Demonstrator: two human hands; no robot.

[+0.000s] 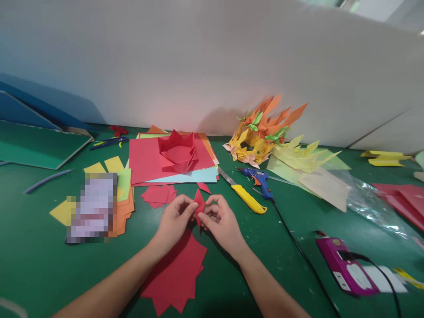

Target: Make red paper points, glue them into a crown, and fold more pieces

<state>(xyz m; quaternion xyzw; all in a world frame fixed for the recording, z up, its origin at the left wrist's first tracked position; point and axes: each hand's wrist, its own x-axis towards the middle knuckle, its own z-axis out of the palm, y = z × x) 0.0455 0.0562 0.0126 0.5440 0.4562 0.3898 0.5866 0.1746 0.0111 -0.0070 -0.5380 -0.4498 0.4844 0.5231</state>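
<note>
Between my two hands is a small piece of folded red paper (199, 204), narrow and pointed at its top and bottom. My left hand (179, 216) pinches its left side between thumb and fingers. On the other side, my right hand (221, 221) grips it with thumb and curled fingers. Below my wrists lies a fanned stack of red paper squares (177, 274), partly covered by my left forearm. Just beyond my left hand are smaller red paper pieces (158, 195). A folded red diamond-shaped piece (203, 188) rests past my fingertips.
A red paper crown (179, 152) sits on stacked coloured sheets (142, 161). Rightward lie a yellow utility knife (248, 198), a corded blue glue gun (260, 179), orange-yellow paper crowns (265, 132) and a magenta power strip (347, 267). A blurred-out phone (94, 207) covers paper squares at left.
</note>
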